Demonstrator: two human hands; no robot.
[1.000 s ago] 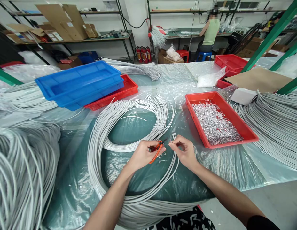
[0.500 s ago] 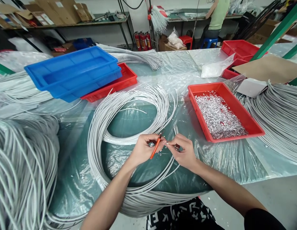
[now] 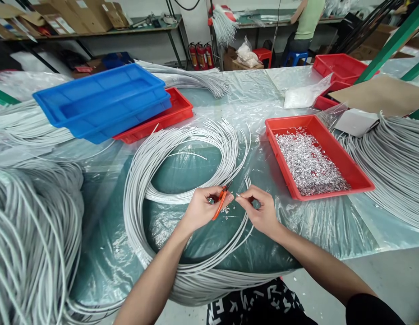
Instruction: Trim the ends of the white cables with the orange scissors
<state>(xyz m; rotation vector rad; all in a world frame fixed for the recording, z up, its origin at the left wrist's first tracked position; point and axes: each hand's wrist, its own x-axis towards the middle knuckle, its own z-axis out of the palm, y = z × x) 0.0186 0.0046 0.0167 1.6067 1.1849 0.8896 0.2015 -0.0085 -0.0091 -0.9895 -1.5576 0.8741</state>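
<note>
Right hand (image 3: 263, 211) farther from left hand (image 3: 203, 210)

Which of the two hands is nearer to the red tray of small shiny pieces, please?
Right. The right hand is to the left of the red tray, by its near left corner; the left hand, holding orange-handled pliers, is farther left.

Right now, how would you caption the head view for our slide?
Left hand holding orange-handled pliers, right hand close by, among white cable coils and a red tray of silvery bits.
</note>
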